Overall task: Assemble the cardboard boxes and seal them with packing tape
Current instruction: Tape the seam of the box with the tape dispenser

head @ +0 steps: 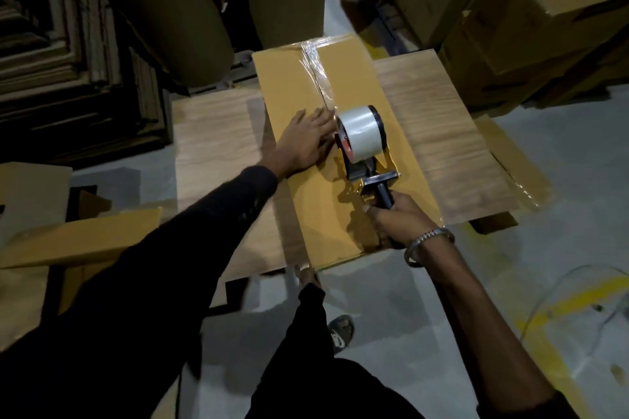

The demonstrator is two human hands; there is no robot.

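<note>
Wooden table (218, 133) bears a yellow-brown box (289, 78), glossy clear tape (315, 68) along its seam, left hand (306, 139) flat, right hand (396, 218) gripping dispenser (366, 146).

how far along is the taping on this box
Done: flaps closed, clear tape laid along the far part of the seam of the box. In hand: right hand holds the tape dispenser mid-seam, left hand pressing flat beside it. Left: the near stretch of seam is untaped.

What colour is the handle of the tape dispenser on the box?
Black; the handle shows in the head view, gripped by the right hand.
</note>
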